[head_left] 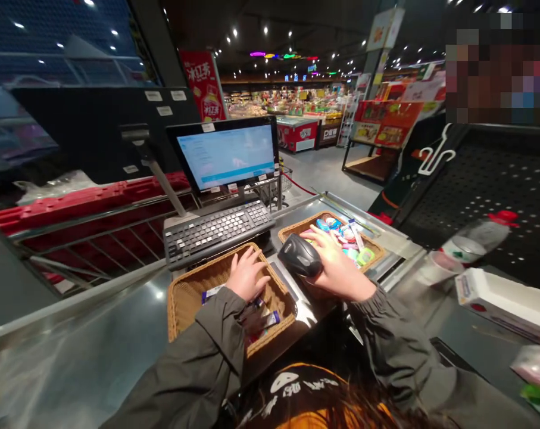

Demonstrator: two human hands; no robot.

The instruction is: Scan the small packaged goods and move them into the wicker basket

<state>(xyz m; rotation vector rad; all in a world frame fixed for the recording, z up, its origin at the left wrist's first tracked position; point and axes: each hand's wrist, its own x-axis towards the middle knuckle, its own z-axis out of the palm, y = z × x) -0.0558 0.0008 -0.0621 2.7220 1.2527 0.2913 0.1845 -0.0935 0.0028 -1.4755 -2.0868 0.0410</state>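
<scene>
My right hand point(341, 268) is wrapped round a black handheld barcode scanner point(300, 256), held in front of the right wicker basket. That right basket point(377, 260) holds several small colourful packaged items point(347, 232). Above the left wicker basket point(174, 304) hovers my left hand point(247, 275), its fingers spread with nothing in them. Inside this basket lie a few small wrapped packs point(270, 320), partly hidden by my hand and sleeve.
A black keyboard point(220, 229) stands behind the left basket, below a lit monitor point(229, 155). Metal counter point(118, 333) stretches left, beside red shopping carts point(95, 202). At right are a plastic bottle point(484, 235), a paper cup point(439, 268) and an open white box point(511, 304).
</scene>
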